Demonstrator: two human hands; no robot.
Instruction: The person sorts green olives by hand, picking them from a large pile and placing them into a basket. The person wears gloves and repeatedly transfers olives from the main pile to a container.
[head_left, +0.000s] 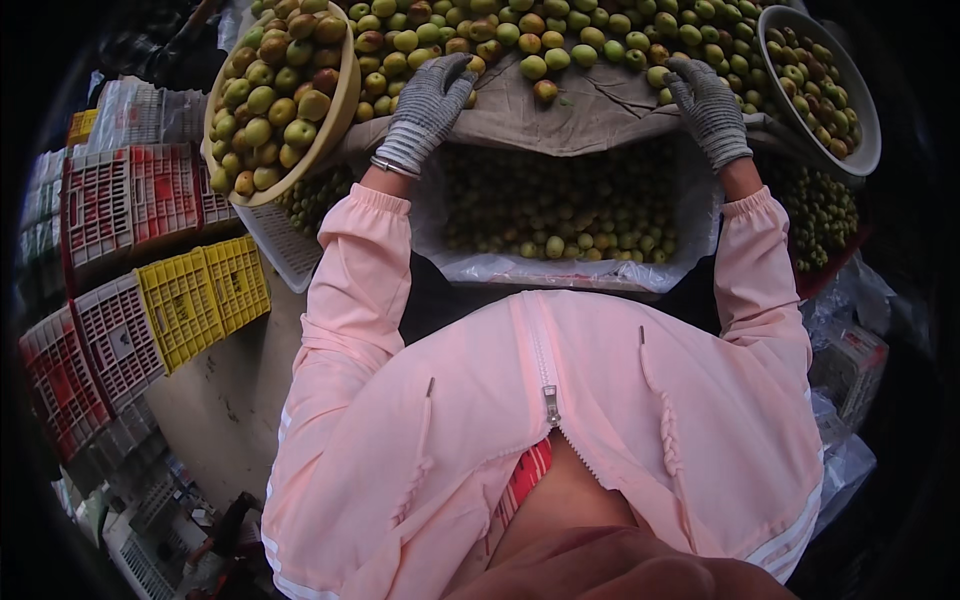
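Observation:
My left hand (427, 109), in a grey knitted glove, reaches over the left part of a brown cloth (559, 124). Its fingertips are beside green and reddish jujubes, and the thumb stands apart from the fingers. On the right, my right hand (705, 105) wears a matching glove with its fingers spread at the edge of the loose jujubes (585, 54). I see no fruit held in either palm, though the palms are partly hidden. One reddish jujube (545, 91) lies alone on the cloth between my hands.
A yellow basin (346, 75) heaped with jujubes stands at left, a grey basin (866, 154) of them at right. Below the cloth is a plastic-lined crate (697, 210) of smaller-looking fruit. Stacked yellow crates (180, 307) and red-and-white crates (97, 202) rise at far left.

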